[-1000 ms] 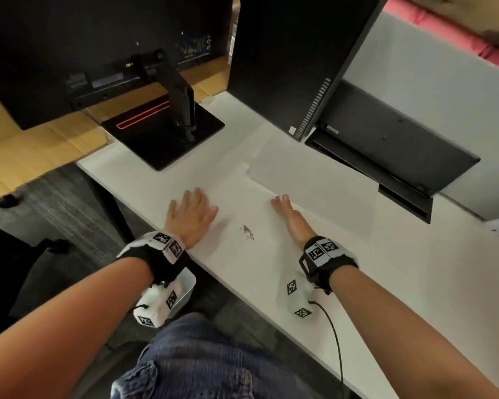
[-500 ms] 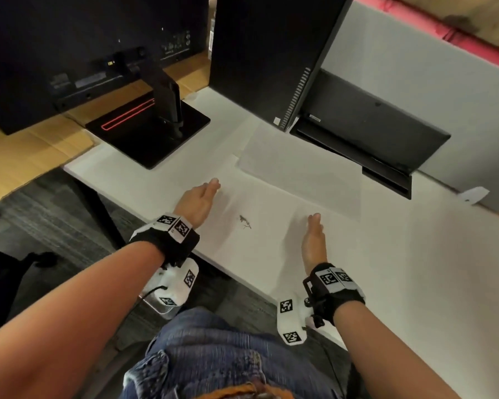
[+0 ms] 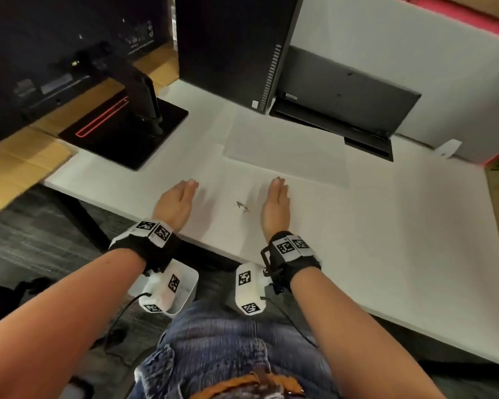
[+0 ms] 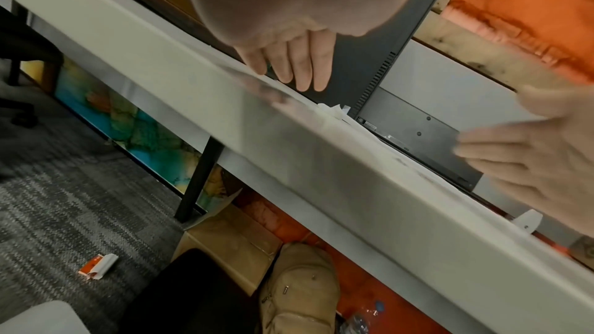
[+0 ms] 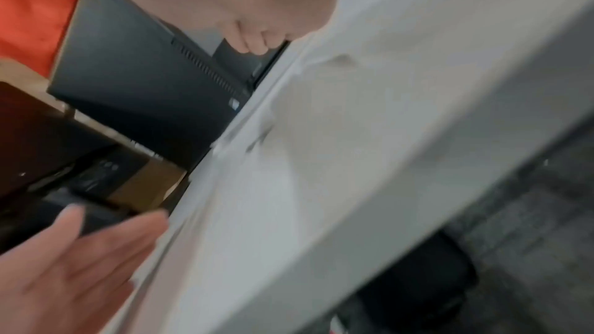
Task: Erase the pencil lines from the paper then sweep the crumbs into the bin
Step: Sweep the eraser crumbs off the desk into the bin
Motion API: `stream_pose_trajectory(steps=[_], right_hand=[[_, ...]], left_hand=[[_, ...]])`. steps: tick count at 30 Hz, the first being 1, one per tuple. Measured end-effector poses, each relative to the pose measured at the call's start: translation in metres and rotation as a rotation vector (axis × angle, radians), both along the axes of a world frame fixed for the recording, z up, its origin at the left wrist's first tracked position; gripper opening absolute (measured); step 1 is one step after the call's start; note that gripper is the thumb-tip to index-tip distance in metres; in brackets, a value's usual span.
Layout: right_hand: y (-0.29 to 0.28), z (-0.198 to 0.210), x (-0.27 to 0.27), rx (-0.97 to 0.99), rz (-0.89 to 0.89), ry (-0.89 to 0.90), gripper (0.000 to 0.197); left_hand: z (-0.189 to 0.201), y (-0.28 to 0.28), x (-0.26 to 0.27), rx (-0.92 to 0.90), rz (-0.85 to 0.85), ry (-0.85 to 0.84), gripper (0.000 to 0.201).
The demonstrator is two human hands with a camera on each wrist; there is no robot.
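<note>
A small dark pile of eraser crumbs (image 3: 242,207) lies on a white sheet of paper (image 3: 222,182) near the table's front edge. My left hand (image 3: 180,197) stands on its edge to the left of the pile, fingers straight and together, holding nothing. My right hand (image 3: 275,198) stands the same way close on the pile's right. In the left wrist view the left fingers (image 4: 289,67) touch the paper at the table edge. A white bin (image 3: 186,286) sits on the floor below the table edge, partly hidden by my left wrist.
A second sheet (image 3: 285,145) lies further back. Behind it stand a black computer tower (image 3: 228,47), a flat black device (image 3: 343,102) and a monitor stand (image 3: 127,131). A tan backpack (image 4: 299,288) and a cardboard box (image 4: 231,238) sit under the table.
My left hand has turned from lying flat to standing on its edge. My right hand swung out to the right, then came back close to the crumbs.
</note>
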State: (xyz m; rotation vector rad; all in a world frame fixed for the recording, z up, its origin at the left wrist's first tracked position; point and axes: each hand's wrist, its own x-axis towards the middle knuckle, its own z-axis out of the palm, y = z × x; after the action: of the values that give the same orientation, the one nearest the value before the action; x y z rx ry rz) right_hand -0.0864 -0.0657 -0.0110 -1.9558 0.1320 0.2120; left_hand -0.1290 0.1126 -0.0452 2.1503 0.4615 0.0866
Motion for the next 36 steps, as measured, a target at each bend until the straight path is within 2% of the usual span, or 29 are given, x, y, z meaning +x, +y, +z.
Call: stream_pose_trajectory(steps=[2, 5, 7, 9, 11, 13, 17, 19, 24, 27, 30, 36], right_hand=[[-0.036, -0.003, 0.003, -0.101, -0.147, -0.015, 0.055], [-0.086, -0.02, -0.002, -0.392, -0.292, 0.059, 0.054], [-0.091, -0.029, -0.012, -0.573, -0.3, 0.149, 0.054], [-0.072, -0.033, -0.024, -0.649, -0.234, 0.186, 0.058], [-0.042, -0.036, -0.029, -0.678, -0.137, 0.18, 0.061], [-0.009, -0.034, -0.025, -0.622, -0.069, 0.157, 0.061], [0.027, -0.023, -0.013, -0.092, -0.027, 0.051, 0.058], [0.006, -0.02, -0.013, -0.026, -0.126, 0.032, 0.057], [-0.108, -0.034, -0.033, -0.411, -0.404, 0.032, 0.053], [-0.142, -0.051, -0.048, -0.702, -0.462, 0.101, 0.049], [-0.122, -0.05, -0.055, -0.813, -0.367, 0.115, 0.052], [-0.03, -0.046, -0.048, -0.761, -0.118, 0.08, 0.059]], left_hand=[[-0.001, 0.002, 0.001, -0.001, -0.008, -0.006, 0.052], [-0.002, 0.0, 0.003, 0.001, -0.018, 0.001, 0.052], [-0.002, -0.004, 0.005, 0.007, -0.026, 0.005, 0.051], [-0.006, -0.007, 0.008, 0.017, -0.053, 0.006, 0.051], [-0.01, -0.01, 0.011, 0.029, -0.079, 0.014, 0.052], [-0.013, -0.013, 0.014, 0.043, -0.099, 0.02, 0.053], [-0.012, -0.019, 0.018, 0.021, -0.123, 0.015, 0.053], [-0.013, -0.02, 0.019, 0.01, -0.13, 0.014, 0.053], [-0.017, -0.024, 0.021, 0.063, -0.119, -0.036, 0.05], [-0.015, -0.028, 0.02, 0.108, -0.112, -0.048, 0.049], [-0.013, -0.03, 0.018, 0.151, -0.116, -0.049, 0.048], [-0.007, -0.032, 0.011, 0.076, -0.093, -0.051, 0.048]])
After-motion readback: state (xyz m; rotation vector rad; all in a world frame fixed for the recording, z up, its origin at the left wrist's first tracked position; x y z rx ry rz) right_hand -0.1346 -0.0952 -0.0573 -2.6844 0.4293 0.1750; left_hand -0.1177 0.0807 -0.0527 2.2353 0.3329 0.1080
